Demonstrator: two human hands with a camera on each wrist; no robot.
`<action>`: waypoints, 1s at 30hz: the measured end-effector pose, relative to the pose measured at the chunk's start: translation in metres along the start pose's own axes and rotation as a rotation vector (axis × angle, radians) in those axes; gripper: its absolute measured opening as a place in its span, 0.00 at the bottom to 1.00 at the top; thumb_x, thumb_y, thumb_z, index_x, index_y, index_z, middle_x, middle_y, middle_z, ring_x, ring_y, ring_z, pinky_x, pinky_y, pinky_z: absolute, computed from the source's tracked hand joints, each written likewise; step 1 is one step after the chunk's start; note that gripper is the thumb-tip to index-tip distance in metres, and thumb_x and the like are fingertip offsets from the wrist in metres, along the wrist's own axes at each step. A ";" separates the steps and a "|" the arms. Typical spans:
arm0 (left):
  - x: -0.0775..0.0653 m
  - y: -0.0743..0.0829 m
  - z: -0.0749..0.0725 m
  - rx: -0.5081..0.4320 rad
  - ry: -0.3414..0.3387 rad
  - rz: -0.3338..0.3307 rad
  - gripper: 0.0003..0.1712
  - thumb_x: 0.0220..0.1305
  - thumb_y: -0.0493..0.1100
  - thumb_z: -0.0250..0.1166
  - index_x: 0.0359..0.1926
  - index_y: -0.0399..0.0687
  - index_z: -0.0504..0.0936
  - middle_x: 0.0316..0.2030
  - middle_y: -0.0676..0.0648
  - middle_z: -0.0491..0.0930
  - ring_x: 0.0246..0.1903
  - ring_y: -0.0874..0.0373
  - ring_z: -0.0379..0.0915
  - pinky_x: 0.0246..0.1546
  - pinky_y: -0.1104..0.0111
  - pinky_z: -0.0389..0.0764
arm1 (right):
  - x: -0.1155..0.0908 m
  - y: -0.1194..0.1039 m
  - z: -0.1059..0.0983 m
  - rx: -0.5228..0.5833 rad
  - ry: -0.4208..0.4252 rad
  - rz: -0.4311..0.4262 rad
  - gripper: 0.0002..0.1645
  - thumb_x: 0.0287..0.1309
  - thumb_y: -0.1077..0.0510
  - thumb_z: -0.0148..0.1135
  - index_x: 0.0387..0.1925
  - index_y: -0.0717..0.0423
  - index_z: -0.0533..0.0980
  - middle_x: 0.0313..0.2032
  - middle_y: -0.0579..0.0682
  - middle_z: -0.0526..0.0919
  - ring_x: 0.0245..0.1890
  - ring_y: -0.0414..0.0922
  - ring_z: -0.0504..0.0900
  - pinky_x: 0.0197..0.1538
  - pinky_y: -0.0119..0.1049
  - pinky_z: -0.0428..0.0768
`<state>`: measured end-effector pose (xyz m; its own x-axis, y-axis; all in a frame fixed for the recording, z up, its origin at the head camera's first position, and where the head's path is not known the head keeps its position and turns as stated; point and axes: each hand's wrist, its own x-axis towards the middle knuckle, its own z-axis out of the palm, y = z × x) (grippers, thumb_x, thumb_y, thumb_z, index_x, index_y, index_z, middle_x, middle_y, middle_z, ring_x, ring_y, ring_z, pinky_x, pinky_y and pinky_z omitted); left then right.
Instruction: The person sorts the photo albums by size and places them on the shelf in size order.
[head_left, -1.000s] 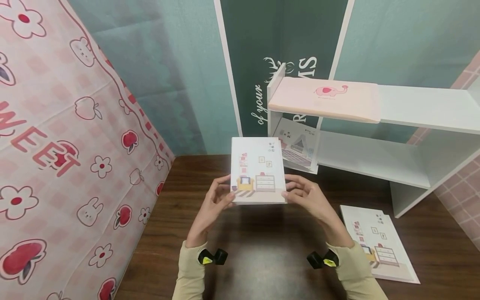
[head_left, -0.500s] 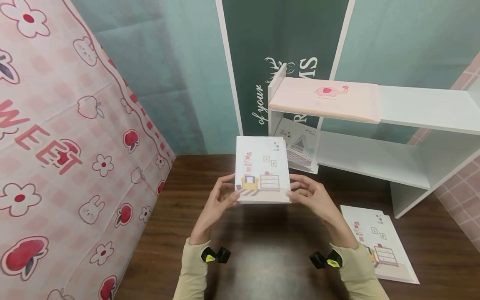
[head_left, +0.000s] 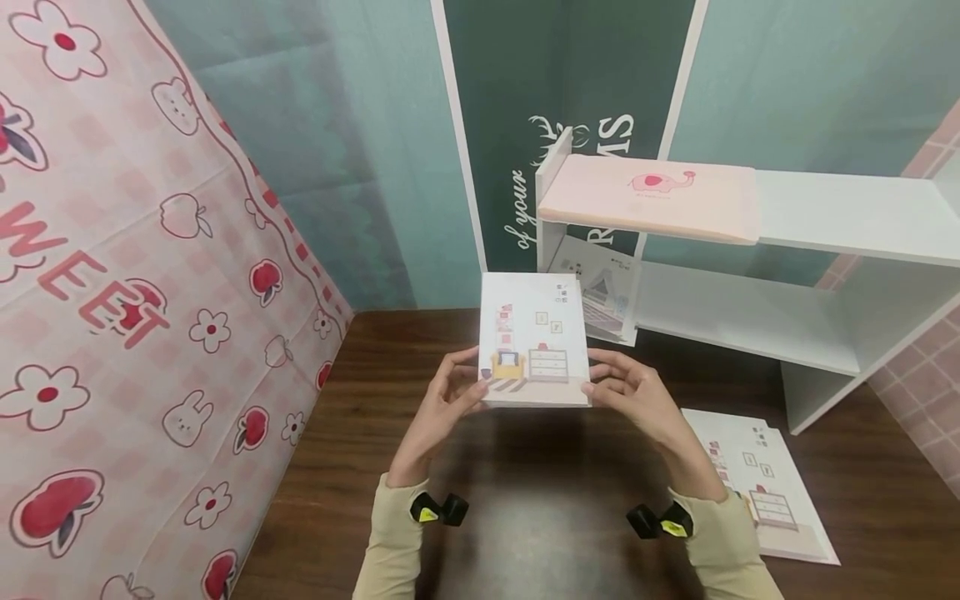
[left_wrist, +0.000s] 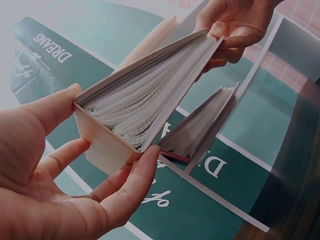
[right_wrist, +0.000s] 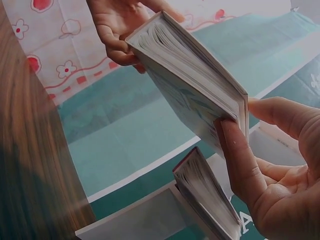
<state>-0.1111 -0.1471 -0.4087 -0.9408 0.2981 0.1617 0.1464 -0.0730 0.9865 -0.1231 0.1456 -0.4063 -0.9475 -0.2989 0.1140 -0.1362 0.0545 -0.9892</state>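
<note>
Both hands hold up a thick photo album (head_left: pixel 534 333) with a hard white cover showing a drawn room with a yellow chair and a chest of drawers. My left hand (head_left: pixel 442 408) grips its spine side, with thumb and fingers on the edges of the two covers in the left wrist view. On the opposite side my right hand (head_left: pixel 637 404) pinches the covers' free edges between thumb and fingers. Loose pages fan between the covers (left_wrist: pixel 145 95). Behind it, a second album (head_left: pixel 611 292) with a drawn tent leans on the lower shelf, partly hidden.
A white two-tier shelf (head_left: pixel 750 312) stands at the right, with a pink elephant-print item (head_left: pixel 652 196) on its upper board. Another white album or stack (head_left: pixel 772 492) lies on the dark wooden table (head_left: pixel 315 500) by my right forearm. A pink printed cloth (head_left: pixel 150 333) hangs at the left.
Both hands and the held album have shifted slightly to the right, covering more of the leaning album. The grip looks the same.
</note>
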 end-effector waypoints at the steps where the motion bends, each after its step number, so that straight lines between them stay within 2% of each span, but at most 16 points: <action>1: 0.001 0.000 0.001 0.001 -0.001 0.004 0.28 0.66 0.40 0.57 0.64 0.55 0.61 0.50 0.38 0.66 0.41 0.52 0.74 0.41 0.61 0.81 | 0.000 0.000 -0.001 -0.005 0.001 -0.001 0.33 0.55 0.63 0.63 0.61 0.66 0.63 0.40 0.50 0.78 0.32 0.40 0.81 0.36 0.33 0.81; 7: 0.003 -0.001 0.006 0.004 -0.005 0.015 0.28 0.65 0.42 0.58 0.65 0.53 0.60 0.49 0.39 0.66 0.40 0.54 0.74 0.40 0.62 0.81 | -0.005 -0.001 -0.005 -0.022 0.012 -0.004 0.32 0.55 0.63 0.63 0.60 0.66 0.64 0.39 0.50 0.78 0.32 0.41 0.81 0.36 0.32 0.81; 15: 0.006 -0.001 0.012 -0.003 -0.022 -0.008 0.28 0.65 0.41 0.58 0.64 0.54 0.61 0.50 0.37 0.66 0.41 0.53 0.75 0.41 0.60 0.81 | -0.011 -0.002 -0.010 -0.036 0.025 -0.018 0.32 0.56 0.64 0.62 0.60 0.67 0.63 0.39 0.49 0.78 0.32 0.40 0.81 0.35 0.30 0.81; 24: 0.008 -0.001 0.017 -0.004 -0.029 -0.041 0.27 0.65 0.40 0.57 0.64 0.57 0.62 0.51 0.38 0.65 0.42 0.49 0.73 0.45 0.52 0.78 | -0.016 0.000 -0.015 -0.017 0.032 -0.042 0.30 0.56 0.66 0.61 0.59 0.68 0.63 0.38 0.46 0.79 0.31 0.40 0.81 0.34 0.30 0.81; 30: 0.009 0.003 0.021 -0.008 -0.031 -0.071 0.28 0.66 0.37 0.56 0.64 0.56 0.61 0.52 0.38 0.65 0.43 0.50 0.73 0.44 0.59 0.80 | -0.018 0.000 -0.017 -0.014 0.034 -0.049 0.30 0.56 0.67 0.60 0.59 0.69 0.63 0.38 0.47 0.79 0.31 0.40 0.82 0.34 0.31 0.81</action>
<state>-0.1127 -0.1244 -0.4041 -0.9388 0.3319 0.0922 0.0772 -0.0579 0.9953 -0.1109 0.1672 -0.4067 -0.9488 -0.2688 0.1660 -0.1869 0.0538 -0.9809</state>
